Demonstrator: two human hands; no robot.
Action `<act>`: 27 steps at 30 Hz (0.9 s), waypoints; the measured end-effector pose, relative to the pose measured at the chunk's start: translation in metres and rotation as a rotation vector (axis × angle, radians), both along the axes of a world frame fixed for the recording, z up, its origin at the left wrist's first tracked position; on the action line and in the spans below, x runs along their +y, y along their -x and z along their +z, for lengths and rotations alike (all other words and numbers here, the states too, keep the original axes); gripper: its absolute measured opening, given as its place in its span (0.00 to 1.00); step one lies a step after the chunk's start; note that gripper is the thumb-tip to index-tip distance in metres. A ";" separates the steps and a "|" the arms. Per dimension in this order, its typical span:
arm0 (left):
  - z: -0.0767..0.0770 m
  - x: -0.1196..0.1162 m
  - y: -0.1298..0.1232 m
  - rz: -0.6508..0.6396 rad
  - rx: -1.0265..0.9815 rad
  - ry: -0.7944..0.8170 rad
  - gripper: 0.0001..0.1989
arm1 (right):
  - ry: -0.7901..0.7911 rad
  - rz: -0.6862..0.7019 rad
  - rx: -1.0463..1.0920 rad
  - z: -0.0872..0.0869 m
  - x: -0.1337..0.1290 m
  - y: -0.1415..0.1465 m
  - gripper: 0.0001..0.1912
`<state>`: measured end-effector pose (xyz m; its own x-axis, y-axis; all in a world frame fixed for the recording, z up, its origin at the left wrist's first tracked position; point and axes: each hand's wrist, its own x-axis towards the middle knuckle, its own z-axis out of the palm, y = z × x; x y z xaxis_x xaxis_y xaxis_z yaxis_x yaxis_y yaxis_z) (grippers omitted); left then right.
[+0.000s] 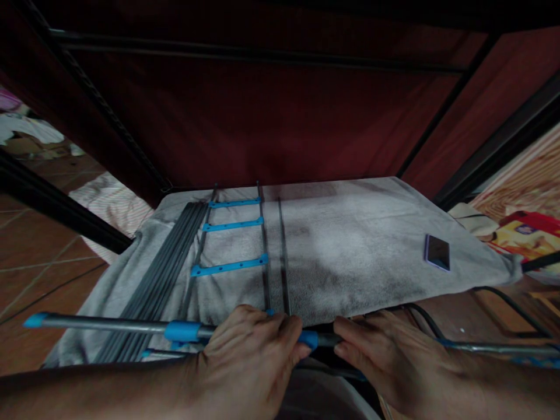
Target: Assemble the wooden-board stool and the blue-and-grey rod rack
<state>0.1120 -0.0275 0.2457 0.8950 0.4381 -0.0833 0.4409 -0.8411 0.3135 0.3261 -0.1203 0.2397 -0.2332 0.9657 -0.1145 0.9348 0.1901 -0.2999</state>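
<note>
A grey metal tube (109, 324) with blue plastic fittings crosses the foreground from side to side. My left hand (251, 356) is wrapped around it, between the blue sleeve (181, 331) and a blue joint (308, 338). Just right of that joint, my right hand (385, 356) closes on the same tube. Beyond my hands, a ladder-like frame lies flat, two thin tubes joined by blue crossbars (231, 266). A bundle of grey tubes (161, 274) lies at its left, and a single tube (283, 256) at its right. My palms hide part of the held tube.
A grey blanket (350, 233) covers the surface, with a phone (437, 252) at its right. Dark red panels (271, 116) with black bars stand behind. A black post (65, 201) slants at left over a tiled floor (39, 262). A red-and-yellow package (527, 239) lies far right.
</note>
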 end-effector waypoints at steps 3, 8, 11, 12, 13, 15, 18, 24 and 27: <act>0.005 0.011 -0.001 -0.034 -0.009 -0.026 0.11 | -0.058 0.066 -0.014 0.004 0.008 -0.005 0.07; 0.012 0.031 -0.006 -0.093 -0.048 -0.062 0.14 | -0.129 0.129 0.050 0.005 0.017 -0.013 0.11; 0.016 0.032 -0.006 -0.112 -0.071 -0.099 0.14 | -0.152 0.095 0.072 0.006 0.015 -0.013 0.11; 0.018 0.030 -0.005 -0.115 -0.070 -0.106 0.14 | -0.155 0.084 0.074 0.007 0.013 -0.011 0.11; 0.021 0.028 -0.005 -0.116 -0.067 -0.108 0.13 | -0.150 0.072 0.074 0.008 0.011 -0.009 0.11; 0.027 0.024 -0.004 -0.111 -0.060 -0.104 0.13 | -0.128 0.041 0.082 0.011 0.007 -0.005 0.11; 0.033 0.027 -0.007 -0.107 -0.051 -0.096 0.14 | -0.080 -0.006 0.121 0.014 0.007 -0.002 0.12; 0.045 0.067 -0.030 -0.130 -0.216 -0.239 0.14 | 0.003 -0.081 0.287 0.022 0.046 -0.030 0.16; 0.052 0.080 -0.021 0.040 -0.512 -0.471 0.18 | -0.053 -0.187 0.474 0.027 0.073 -0.059 0.18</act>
